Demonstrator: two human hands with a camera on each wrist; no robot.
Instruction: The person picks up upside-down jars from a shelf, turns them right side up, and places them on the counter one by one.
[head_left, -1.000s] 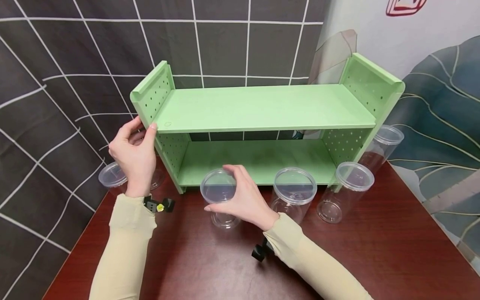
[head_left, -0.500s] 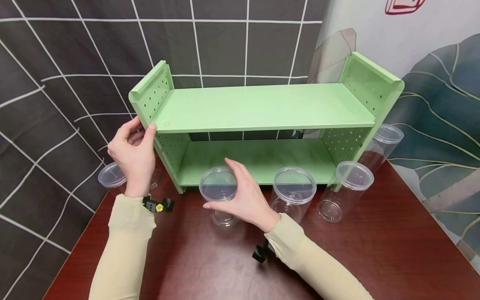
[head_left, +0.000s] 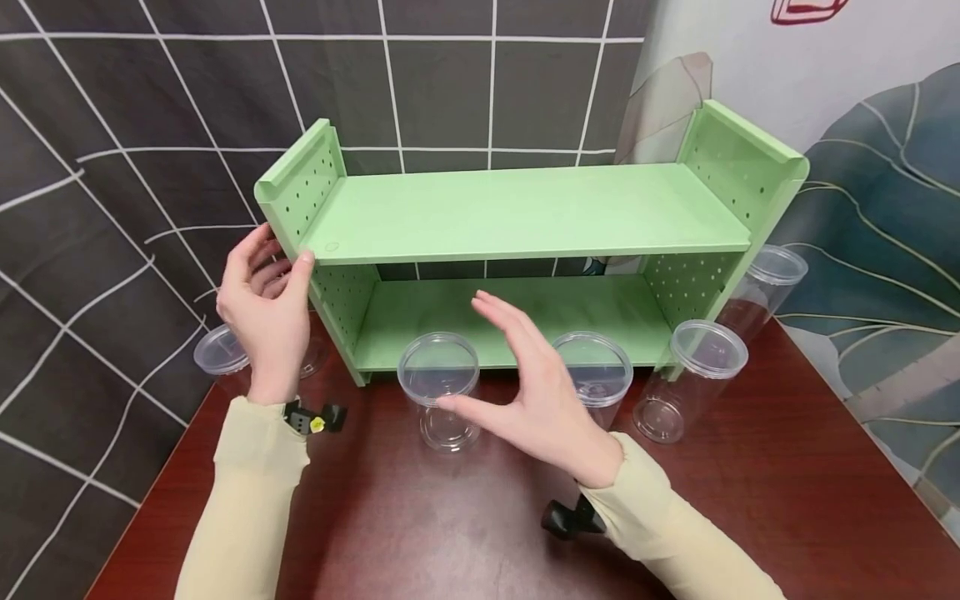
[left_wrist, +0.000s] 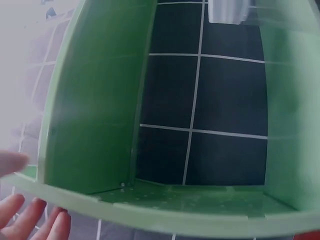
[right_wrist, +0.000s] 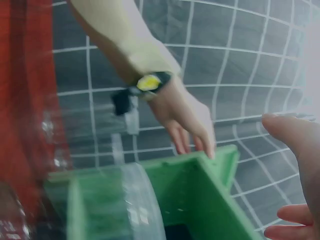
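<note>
A light green two-tier shelf (head_left: pixel 525 212) with perforated side panels stands on the table. My left hand (head_left: pixel 266 312) is at its left side panel, thumb by the front edge and fingers on the outer side; the left wrist view also shows thumb and fingers (left_wrist: pixel 37 215) either side of the panel. My right hand (head_left: pixel 543 392) is in the air, thumb and fingers spread, holding nothing. Just left of it stands a clear lidded jar (head_left: pixel 442 425). Another clear jar (head_left: pixel 592 371) is partly hidden behind the right hand.
More clear jars (head_left: pixel 708 350) stand at the shelf's right, one farther back (head_left: pixel 776 267). A lidded jar (head_left: pixel 221 350) is left of the shelf, partly behind my left wrist. The dark red table (head_left: pixel 420 525) meets a grey gridded wall covering (head_left: pixel 450 83).
My right hand has moved off the front jar, rightward, with fingers spreading wider. The jar stays upright in place. My left hand's fingers have shifted slightly at the panel.
</note>
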